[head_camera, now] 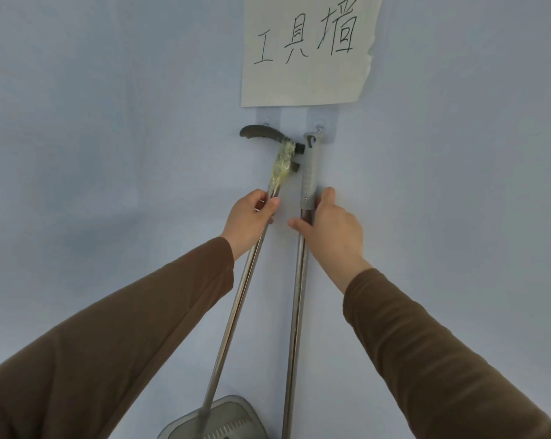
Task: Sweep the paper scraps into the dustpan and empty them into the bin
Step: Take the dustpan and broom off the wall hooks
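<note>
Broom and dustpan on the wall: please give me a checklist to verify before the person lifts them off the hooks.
1. Left hand grips the dustpan pole: ok.
2. Right hand grips the broom pole: not ok; fingers are around it, but the thumb looks open.
3. Broom handle hangs on the right hook: ok.
4. Dustpan handle is free of the left hook: cannot tell.
5. The two handle tops touch or overlap: not ok, they may snag.
6. Dustpan tray is intact: cannot tell, partly out of frame.

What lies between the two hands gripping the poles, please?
Only bare blue wall separates the left hand from the right hand, seen in the head view.
</note>
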